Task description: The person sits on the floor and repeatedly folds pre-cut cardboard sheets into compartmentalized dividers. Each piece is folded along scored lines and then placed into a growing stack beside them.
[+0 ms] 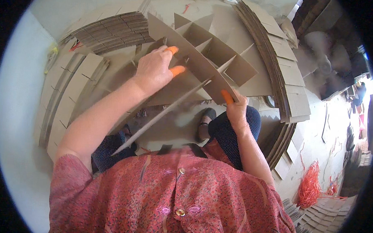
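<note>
A cardboard divider grid [215,51] of slotted, crossed strips stands tilted over the work surface in front of me. Its long near strip [204,70] runs from upper left to lower right. My right hand [237,112] pinches that strip's lower right end, an orange cover on its thumb. At the strip's near side, my left hand [153,68] has its orange-covered thumb and finger spread apart, close to the cross-strip ends; its other fingers are partly hidden. Another cardboard strip [162,117] slants down toward my lap, seen nearly edge-on.
Stacked slotted cardboard strips stand at the back left [115,32], at the left [66,91] and along the right [275,58]. A fan [322,61] stands beyond the right stack. Red plastic twine [309,186] lies on the floor at lower right. My knees are under the near edge.
</note>
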The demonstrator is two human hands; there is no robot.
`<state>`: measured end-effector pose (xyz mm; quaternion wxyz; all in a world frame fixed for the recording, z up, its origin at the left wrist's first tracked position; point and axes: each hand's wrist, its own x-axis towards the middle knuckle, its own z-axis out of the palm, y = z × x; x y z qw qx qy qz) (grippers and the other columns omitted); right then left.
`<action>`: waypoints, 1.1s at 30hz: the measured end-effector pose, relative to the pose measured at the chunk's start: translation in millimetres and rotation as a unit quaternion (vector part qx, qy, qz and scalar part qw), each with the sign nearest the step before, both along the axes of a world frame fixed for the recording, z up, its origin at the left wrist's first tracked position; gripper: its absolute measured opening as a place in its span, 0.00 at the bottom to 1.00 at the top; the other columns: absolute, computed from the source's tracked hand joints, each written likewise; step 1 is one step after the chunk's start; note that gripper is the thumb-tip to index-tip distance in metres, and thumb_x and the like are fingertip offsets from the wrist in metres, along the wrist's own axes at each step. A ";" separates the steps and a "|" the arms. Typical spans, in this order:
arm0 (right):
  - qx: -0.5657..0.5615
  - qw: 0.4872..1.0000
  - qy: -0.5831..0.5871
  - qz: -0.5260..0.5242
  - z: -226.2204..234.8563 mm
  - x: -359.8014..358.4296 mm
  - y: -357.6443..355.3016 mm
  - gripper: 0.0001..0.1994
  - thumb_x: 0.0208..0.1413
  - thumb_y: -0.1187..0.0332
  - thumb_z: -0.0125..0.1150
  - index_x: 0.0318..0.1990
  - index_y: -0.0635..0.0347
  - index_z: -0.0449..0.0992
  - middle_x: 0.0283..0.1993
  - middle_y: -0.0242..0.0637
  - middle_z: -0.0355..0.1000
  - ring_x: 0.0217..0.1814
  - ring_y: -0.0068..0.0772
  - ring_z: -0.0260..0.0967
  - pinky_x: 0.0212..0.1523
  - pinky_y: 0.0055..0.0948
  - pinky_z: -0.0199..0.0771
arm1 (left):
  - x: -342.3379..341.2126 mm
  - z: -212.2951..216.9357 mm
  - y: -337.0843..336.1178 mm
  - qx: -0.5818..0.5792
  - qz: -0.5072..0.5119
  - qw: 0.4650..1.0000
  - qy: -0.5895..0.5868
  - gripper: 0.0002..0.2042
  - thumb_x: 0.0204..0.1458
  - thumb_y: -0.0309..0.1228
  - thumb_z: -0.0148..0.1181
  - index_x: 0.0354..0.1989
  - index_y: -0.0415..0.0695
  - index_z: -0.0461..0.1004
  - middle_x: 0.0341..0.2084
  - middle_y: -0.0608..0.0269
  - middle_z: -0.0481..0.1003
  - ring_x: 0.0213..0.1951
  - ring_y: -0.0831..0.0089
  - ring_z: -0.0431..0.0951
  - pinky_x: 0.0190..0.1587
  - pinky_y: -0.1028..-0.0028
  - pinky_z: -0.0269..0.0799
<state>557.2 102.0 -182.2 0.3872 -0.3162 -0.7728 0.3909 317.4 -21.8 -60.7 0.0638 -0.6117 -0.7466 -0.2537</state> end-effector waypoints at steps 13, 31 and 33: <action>0.014 0.998 -0.056 -0.017 14.2 0.1 -7.2 0.07 0.52 0.72 0.62 0.38 0.63 0.78 0.29 0.54 0.74 0.27 0.38 0.73 0.32 0.32 0.71 | -34.6 -20.2 12.9 -0.101 -0.002 0.984 -0.148 0.09 0.53 0.31 0.61 0.35 0.37 0.78 0.26 0.52 0.77 0.26 0.69 0.74 0.33 0.69 0.70; 0.003 0.996 -0.029 -0.081 11.9 -39.1 42.4 0.10 0.52 0.71 0.64 0.41 0.67 0.78 0.32 0.37 0.78 0.33 0.23 0.69 0.37 0.27 0.70 | -246.0 22.9 60.5 -0.061 0.194 0.945 0.255 0.24 0.55 0.36 0.57 0.60 0.44 0.62 0.57 0.51 0.66 0.55 0.55 0.68 0.55 0.58 0.67; -0.018 0.996 -0.017 -0.085 14.9 -38.7 39.2 0.10 0.52 0.71 0.63 0.41 0.67 0.78 0.32 0.37 0.78 0.33 0.23 0.69 0.37 0.27 0.70 | -248.4 31.8 71.3 -0.139 0.215 0.937 0.240 0.20 0.56 0.35 0.56 0.56 0.45 0.67 0.48 0.53 0.73 0.47 0.56 0.73 0.47 0.57 0.70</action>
